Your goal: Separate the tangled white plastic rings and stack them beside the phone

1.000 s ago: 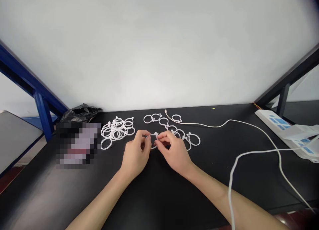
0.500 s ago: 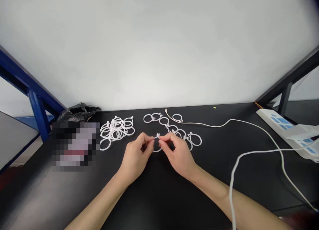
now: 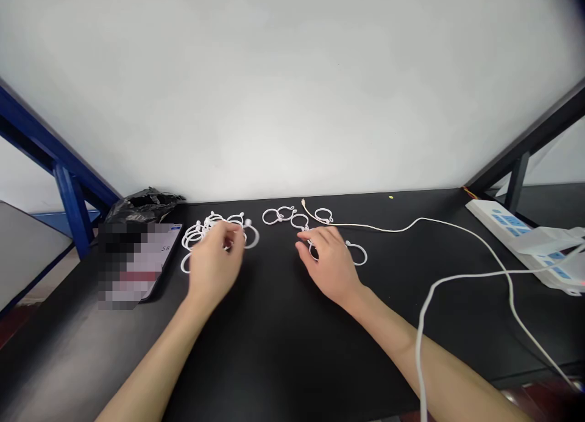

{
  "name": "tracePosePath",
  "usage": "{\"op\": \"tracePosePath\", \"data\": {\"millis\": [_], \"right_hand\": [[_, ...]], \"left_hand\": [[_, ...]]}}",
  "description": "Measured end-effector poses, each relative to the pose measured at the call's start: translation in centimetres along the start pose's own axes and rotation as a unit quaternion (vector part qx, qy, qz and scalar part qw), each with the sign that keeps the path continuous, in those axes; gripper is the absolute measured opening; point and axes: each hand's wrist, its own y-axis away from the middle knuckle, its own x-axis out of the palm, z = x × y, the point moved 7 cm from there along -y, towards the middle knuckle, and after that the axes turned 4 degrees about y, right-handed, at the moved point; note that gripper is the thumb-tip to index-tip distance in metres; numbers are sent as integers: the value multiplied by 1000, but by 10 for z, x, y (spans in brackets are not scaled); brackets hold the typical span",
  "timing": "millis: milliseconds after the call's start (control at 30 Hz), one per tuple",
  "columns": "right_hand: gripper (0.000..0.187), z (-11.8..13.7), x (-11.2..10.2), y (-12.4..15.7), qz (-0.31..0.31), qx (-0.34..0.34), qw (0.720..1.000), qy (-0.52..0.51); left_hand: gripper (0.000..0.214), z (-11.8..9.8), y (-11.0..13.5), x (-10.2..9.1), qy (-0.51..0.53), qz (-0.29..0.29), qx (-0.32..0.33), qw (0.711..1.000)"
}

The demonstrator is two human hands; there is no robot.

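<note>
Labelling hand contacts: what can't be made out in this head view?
- Left hand: covers the middle of the white plastic ring pile; whether it holds a ring is hidden.
- Right hand: covers part of the linked rings; those links are hidden.
- Flat object: pixelated, so its kind can't be told.
- Power strip: right end covered by a white sheet.

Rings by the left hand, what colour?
The rings are white, best in the head view.
</note>
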Motion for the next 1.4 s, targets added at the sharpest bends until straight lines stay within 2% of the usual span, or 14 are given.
{"op": "tracePosePath", "data": {"millis": [100,133,200,267,333,500,633,667,733,800,867,933,1133,1400], "right_hand": [[21,-18,-3,-3,-5,39,994,100],[22,-23,-2,-3,5,46,992,118],[22,-29,3,-3,31,52,989,134],[19,-31,8,-2,50,55,988,137],[14,-32,10,-1,57,60,988,132],[8,-29,7,-1,43,60,993,90],[10,-21,-5,-2,3,68,997,-29],[11,-19,-7,-2,-2,75,994,-76],[15,-15,-8,0,0,101,981,-167],[16,-11,-4,3,12,131,963,-236],[15,-5,0,7,24,143,952,-269],[14,0,3,10,29,146,950,-274],[17,8,14,13,54,140,951,-269],[9,8,12,15,45,139,948,-284]], "left_hand": [[19,35,-15,-27,-61,-100,-60,991],[21,44,-19,-31,-82,-102,-72,989],[29,58,-24,-29,-116,-65,-88,987],[35,64,-25,-26,-135,-42,-95,985],[38,64,-24,-25,-141,-48,-93,984],[36,51,-19,-25,-140,-61,-67,986],[28,19,-7,-15,-117,-54,30,991],[26,8,-2,-9,-92,-39,63,993],[24,-17,13,7,-13,29,125,992],[23,-38,30,24,62,113,141,982],[23,-50,43,39,113,178,117,971],[17,-53,48,47,146,202,70,966],[14,-36,39,45,217,170,-47,960],[16,-39,42,44,223,181,-41,957]]}}
